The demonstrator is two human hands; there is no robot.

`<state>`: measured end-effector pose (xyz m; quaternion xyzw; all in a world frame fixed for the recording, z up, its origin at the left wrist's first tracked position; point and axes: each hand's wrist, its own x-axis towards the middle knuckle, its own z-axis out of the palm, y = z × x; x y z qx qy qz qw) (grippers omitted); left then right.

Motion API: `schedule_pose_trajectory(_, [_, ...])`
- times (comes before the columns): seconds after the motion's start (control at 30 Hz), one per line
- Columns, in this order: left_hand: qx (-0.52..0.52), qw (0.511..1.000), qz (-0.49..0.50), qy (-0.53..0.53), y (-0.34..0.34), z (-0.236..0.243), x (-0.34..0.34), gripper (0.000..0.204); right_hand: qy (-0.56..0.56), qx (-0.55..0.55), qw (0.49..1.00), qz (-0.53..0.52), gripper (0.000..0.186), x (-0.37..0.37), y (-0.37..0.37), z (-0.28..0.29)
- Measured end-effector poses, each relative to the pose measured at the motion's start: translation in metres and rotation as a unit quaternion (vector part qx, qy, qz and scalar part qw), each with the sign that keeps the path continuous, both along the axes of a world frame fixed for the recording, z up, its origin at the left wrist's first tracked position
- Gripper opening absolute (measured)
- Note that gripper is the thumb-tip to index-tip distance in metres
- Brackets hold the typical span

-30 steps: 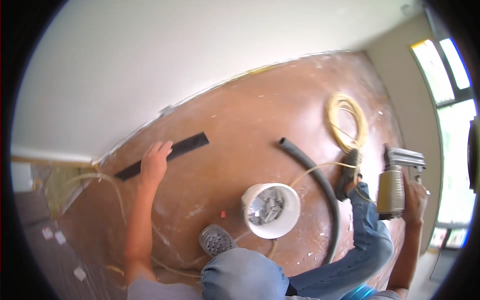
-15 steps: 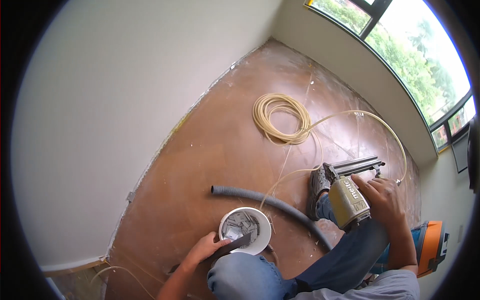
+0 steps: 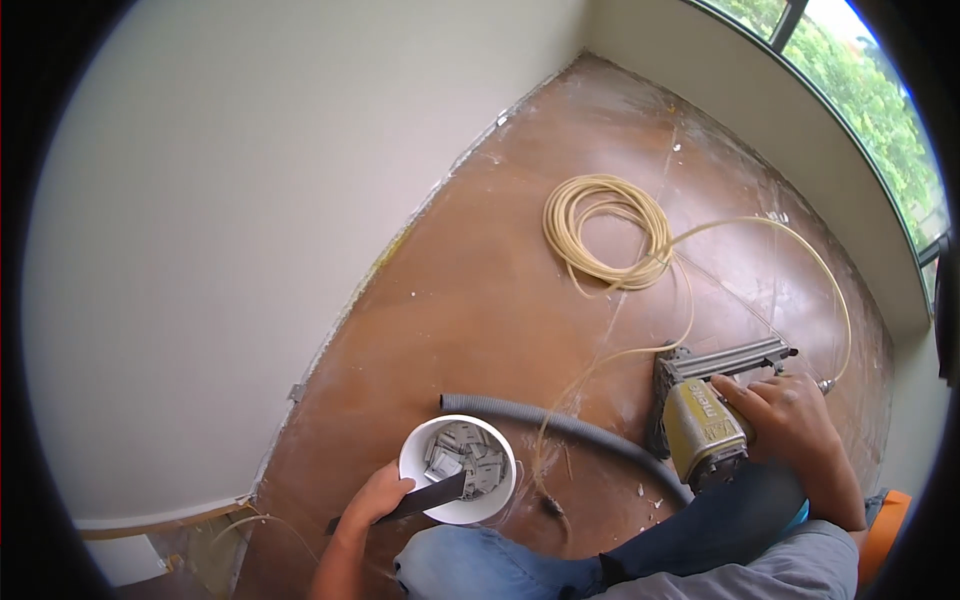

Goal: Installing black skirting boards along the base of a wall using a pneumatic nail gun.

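A white bucket (image 3: pixel 511 503) stands by my left knee, filled with grey strips (image 3: pixel 478 462) that look like collated nails. My left hand (image 3: pixel 378 495) is closed at the bucket's near-left rim, its thumb on top. A dark flat strip (image 3: pixel 435 494) runs past this hand, and its end reaches over the bucket's mouth; whether the fingers grip it too I cannot tell. On the right, my right hand (image 3: pixel 785 412) is wrapped round the grip of a yellow and grey nail gun (image 3: pixel 704 425), whose magazine points to the far right. The nail gun is above my right leg.
A coiled cream air hose (image 3: pixel 570 235) lies on the brown floor (image 3: pixel 470 310), with one loop running to the nail gun. Beyond the bucket stretches a grey corrugated hose (image 3: pixel 590 430). A wall (image 3: pixel 230 250) borders the left; an orange machine (image 3: pixel 888 535) is at lower right.
My left hand and the bucket have moved left, away from the grey hose. The view has shifted, too. My right hand keeps hold of the nail gun.
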<state>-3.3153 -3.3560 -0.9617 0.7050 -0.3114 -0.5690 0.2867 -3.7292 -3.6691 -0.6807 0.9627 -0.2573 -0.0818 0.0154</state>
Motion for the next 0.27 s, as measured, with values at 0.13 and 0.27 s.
schedule_pose_trajectory(0.13, [0.002, 0.999, 0.031, -0.032, -0.021, 0.013, 0.041, 0.045, -0.045, -0.019, 0.999, -0.018, 0.054, -0.012, 0.006, 0.003])
schedule_pose_trajectory(0.27, [-0.009, 0.991, 0.030, -0.127, -0.030, 0.050, 0.105, 0.048, 0.022, 0.015, 1.000, 0.001, 0.056, -0.025, 0.000, -0.009])
